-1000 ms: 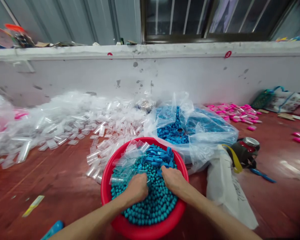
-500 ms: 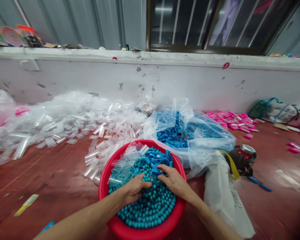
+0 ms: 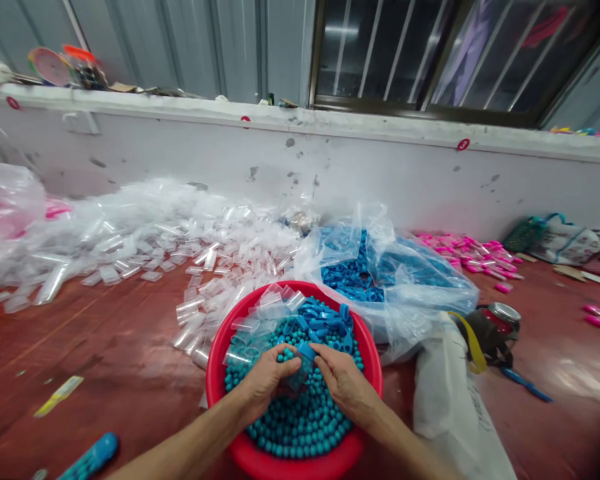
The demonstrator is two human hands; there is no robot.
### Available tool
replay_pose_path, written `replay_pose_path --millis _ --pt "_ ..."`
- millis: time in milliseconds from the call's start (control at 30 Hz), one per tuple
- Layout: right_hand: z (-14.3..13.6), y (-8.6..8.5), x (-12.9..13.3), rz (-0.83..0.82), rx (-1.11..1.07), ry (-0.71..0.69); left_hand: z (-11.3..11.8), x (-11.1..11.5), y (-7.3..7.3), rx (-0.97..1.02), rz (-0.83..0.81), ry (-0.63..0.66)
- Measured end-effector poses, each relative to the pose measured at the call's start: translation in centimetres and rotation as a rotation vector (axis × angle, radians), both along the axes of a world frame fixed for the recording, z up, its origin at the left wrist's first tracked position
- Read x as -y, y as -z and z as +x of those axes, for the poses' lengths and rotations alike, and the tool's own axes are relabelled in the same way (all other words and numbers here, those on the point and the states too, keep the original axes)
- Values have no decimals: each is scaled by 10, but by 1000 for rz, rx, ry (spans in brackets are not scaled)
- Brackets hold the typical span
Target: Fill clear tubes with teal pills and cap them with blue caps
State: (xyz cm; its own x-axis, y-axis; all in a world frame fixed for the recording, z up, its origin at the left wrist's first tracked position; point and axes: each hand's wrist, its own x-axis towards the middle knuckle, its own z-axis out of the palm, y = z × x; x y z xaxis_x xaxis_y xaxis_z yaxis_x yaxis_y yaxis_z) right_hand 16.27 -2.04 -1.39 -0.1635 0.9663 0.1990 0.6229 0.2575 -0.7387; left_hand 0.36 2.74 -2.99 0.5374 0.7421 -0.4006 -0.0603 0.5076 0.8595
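Observation:
A red basin (image 3: 219, 340) full of teal beads (image 3: 300, 427) stands in front of me. Over the beads, my left hand (image 3: 273, 373) is closed around a clear plastic tube (image 3: 296, 381), partly hidden by the fingers, with several beads by its thumb and forefinger. My right hand (image 3: 343, 380) pinches a blue cap (image 3: 307, 351) at the tube's top; whether it is seated cannot be made out. Loose blue caps (image 3: 325, 317) lie on the beads at the basin's far right, and empty clear tubes (image 3: 270, 307) at its far left.
A large heap of clear tubes (image 3: 145, 233) spreads along the wall. Behind the basin sits a plastic bag (image 3: 420, 280) of blue caps. Pink-capped tubes (image 3: 480, 253) lie to the right, near a white sack (image 3: 445, 393). A bead-filled tube (image 3: 93, 460) is at lower left.
My right hand has left the cap pile and brought a blue cap to the tube in my left hand. The view has shifted slightly, and the bead-filled tube shows more.

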Motion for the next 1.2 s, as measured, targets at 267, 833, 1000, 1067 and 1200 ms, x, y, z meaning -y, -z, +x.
replay_pose_path --millis 267,833,1000,1067,1200 --pt "-6 -2 -2 -177 -203 87 0 9 -3 103 -6 -35" --pt "24 9 -8 -210 199 190 47 -10 30 -247 -18 259" --pt "33 10 -7 -289 -338 197 39 -10 10 -57 -97 247" --pt "32 10 -6 -303 -405 183 29 -8 1 57 -118 210" --pt "20 6 0 -242 -321 148 15 0 -7 179 -130 125"
